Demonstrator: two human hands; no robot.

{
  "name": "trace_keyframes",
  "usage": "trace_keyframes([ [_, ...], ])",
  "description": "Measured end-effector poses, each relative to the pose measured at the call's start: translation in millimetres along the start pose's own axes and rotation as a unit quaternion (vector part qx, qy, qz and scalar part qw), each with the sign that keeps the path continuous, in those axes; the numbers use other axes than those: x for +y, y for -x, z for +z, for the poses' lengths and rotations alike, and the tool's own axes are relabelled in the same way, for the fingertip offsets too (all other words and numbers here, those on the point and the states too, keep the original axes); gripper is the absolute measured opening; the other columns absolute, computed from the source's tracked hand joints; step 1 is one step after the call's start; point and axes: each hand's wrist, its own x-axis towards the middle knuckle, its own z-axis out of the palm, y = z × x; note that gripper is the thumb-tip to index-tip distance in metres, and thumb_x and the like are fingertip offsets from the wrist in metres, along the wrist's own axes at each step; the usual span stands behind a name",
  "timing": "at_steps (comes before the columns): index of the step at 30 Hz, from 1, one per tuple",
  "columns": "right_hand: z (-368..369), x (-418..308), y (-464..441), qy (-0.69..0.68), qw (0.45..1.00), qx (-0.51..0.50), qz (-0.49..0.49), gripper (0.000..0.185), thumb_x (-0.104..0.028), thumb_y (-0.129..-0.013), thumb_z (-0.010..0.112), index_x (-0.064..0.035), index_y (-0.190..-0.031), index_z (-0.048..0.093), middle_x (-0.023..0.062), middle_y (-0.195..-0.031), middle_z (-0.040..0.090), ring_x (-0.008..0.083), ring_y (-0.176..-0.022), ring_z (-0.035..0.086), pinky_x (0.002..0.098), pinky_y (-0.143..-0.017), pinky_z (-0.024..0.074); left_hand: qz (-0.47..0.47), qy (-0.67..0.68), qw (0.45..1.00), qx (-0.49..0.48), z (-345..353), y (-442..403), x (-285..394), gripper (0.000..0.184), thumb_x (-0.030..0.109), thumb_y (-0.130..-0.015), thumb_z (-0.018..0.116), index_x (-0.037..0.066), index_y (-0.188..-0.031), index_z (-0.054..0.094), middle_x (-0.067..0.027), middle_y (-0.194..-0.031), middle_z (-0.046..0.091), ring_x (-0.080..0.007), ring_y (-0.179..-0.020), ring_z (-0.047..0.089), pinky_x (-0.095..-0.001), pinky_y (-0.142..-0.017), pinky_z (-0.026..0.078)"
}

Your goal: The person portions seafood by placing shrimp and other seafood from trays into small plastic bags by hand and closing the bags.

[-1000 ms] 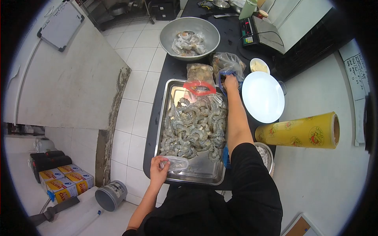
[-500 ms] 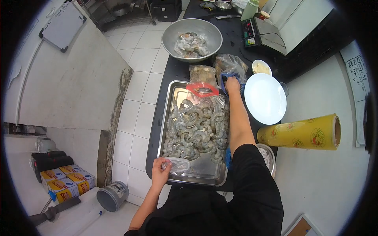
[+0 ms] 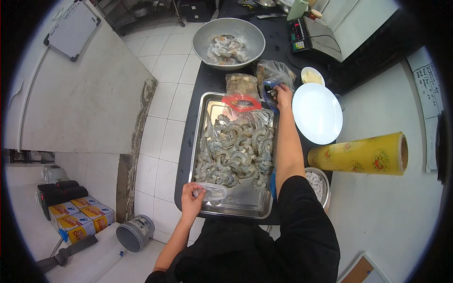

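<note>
At the near left corner of a metal tray (image 3: 236,211), my left hand (image 3: 192,197) pinches the edge of a small clear plastic bag (image 3: 214,191). Many raw shrimp (image 3: 236,151) cover most of the tray. My right hand (image 3: 283,95) is closed at the mouth of a blue-edged bag (image 3: 269,90) beyond the tray's far right corner, with a small dark and pale piece at its fingertips. Left of it lies a clear bag with a red-edged opening (image 3: 242,102), overlapping the tray's far edge. Another filled clear bag (image 3: 275,71) lies behind my right hand.
A large metal bowl (image 3: 200,45) holding wrapped bags stands at the back. On the right are a white plate (image 3: 317,113), a small bowl of pale food (image 3: 311,76), a yellow film roll (image 3: 356,154), a scale (image 3: 298,35) and a bowl of white pieces (image 3: 325,200).
My right hand has risen slightly out of the blue-edged bag, and a small piece now shows at its fingertips. My left hand keeps its grip on the small clear bag.
</note>
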Motion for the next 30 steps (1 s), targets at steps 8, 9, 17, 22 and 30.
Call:
trace_keyframes([
  [8,3.0,-17.4,20.5,-0.317,0.930,-0.105,0.155,0.018,-0.019,-0.086,0.049,-0.0024,-0.091,0.050,0.0090,-0.076,0.055,0.0196,-0.054,0.049,0.0285,-0.043,0.0379,-0.020,-0.008,0.999,-0.038,-8.2,7.7,-1.4,0.014,0.006,-0.074,0.070,0.004,-0.087,0.064,-0.0143,-0.107,0.056,-0.0278,-0.098,0.057,-0.0332,-0.085,0.044],
  [9,3.9,-20.8,27.5,-0.342,0.923,-0.108,0.143,0.019,-0.022,-0.086,0.048,-0.0030,-0.088,0.049,0.0095,-0.075,0.053,0.0193,-0.053,0.048,0.0274,-0.041,0.0359,-0.020,-0.007,0.999,-0.039,-8.9,8.0,4.3,0.014,0.006,-0.074,0.070,0.004,-0.087,0.064,-0.0143,-0.107,0.056,-0.0278,-0.098,0.057,-0.0332,-0.085,0.044],
  [17,-6.6,-13.9,68.9,-0.328,0.915,-0.198,0.123,0.018,-0.020,-0.083,0.056,-0.0045,-0.077,0.052,0.0056,-0.065,0.049,0.0158,-0.052,0.046,0.0231,-0.036,0.0295,0.055,-0.016,0.998,-0.003,-10.3,1.3,1.1,0.016,0.000,-0.072,0.066,0.004,-0.087,0.063,-0.0143,-0.105,0.056,-0.0289,-0.098,0.056,-0.0343,-0.085,0.044],
  [22,-20.5,-43.9,168.4,-0.309,0.884,-0.308,0.170,0.018,-0.021,-0.087,0.055,-0.0034,-0.090,0.056,0.0074,-0.081,0.056,0.0134,-0.054,0.046,0.0201,-0.037,0.0324,0.077,-0.049,0.996,0.009,-12.8,-12.2,21.4,0.022,0.005,-0.075,0.066,0.001,-0.095,0.061,-0.0174,-0.103,0.055,-0.0332,-0.101,0.054,-0.0345,-0.086,0.044],
  [30,19.5,-48.7,369.0,-0.090,0.781,-0.459,0.415,0.020,-0.020,-0.087,0.059,-0.0055,-0.100,0.057,0.0113,-0.089,0.059,0.0152,-0.065,0.055,0.0210,-0.045,0.0445,0.158,-0.044,0.986,-0.014,-11.8,-7.9,41.7,0.051,0.003,-0.070,0.067,0.005,-0.119,0.053,-0.0178,-0.118,0.049,-0.0334,-0.111,0.050,-0.0366,-0.094,0.041],
])
